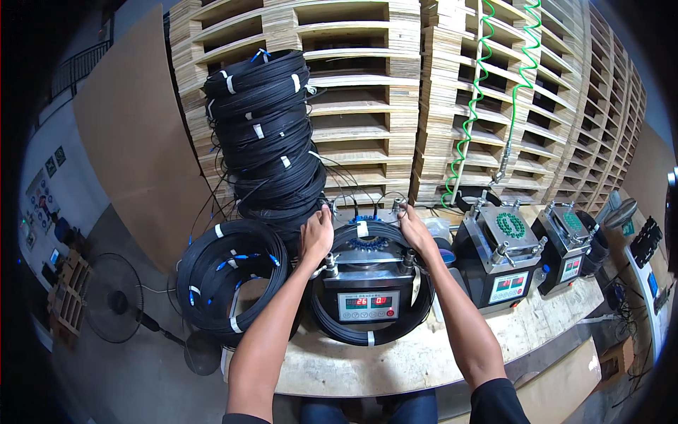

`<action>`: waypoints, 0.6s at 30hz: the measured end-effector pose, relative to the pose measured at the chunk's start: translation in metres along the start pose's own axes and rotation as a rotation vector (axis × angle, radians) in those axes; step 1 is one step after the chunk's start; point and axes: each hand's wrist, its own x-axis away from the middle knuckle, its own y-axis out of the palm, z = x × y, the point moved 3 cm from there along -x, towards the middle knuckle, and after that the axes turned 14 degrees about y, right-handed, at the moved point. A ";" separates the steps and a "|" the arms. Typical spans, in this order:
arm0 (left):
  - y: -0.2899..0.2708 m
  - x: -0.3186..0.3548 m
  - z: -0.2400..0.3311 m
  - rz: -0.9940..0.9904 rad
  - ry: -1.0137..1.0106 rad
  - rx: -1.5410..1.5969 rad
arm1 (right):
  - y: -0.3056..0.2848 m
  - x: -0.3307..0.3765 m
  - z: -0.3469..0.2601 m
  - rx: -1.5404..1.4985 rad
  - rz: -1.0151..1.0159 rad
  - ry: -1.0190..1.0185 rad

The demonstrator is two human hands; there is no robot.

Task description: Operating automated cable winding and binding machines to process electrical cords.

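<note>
A polishing machine (364,277) with a metal top and a red-digit display stands on the bench before me. A coil of black fibre-optic cable (341,333) with white tape wraps loops around it, and blue connectors (355,220) sit along its fixture's far side. My left hand (317,234) is closed at the far left corner, fingers on a metal clamp knob (326,203). At the far right corner, my right hand (415,230) pinches the matching knob (400,203). Both fingertips partly hide the knobs.
On the left lies another cable coil (233,324) with blue-tipped ends, before a tall stack of coils (265,141). Two more machines (498,258) (565,244) stand right. Behind are wooden pallets (353,102) and green spiral air hoses (469,127). A fan (116,300) stands left of the bench (332,378).
</note>
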 end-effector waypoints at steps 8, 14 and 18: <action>0.001 -0.007 0.003 0.043 -0.004 -0.034 | 0.000 0.005 0.002 -0.017 0.027 0.012; -0.002 -0.003 0.000 -0.050 -0.049 0.018 | -0.005 0.020 -0.014 0.000 0.091 -0.005; -0.002 0.004 0.009 -0.041 -0.010 0.024 | -0.007 0.014 -0.014 0.009 0.071 0.005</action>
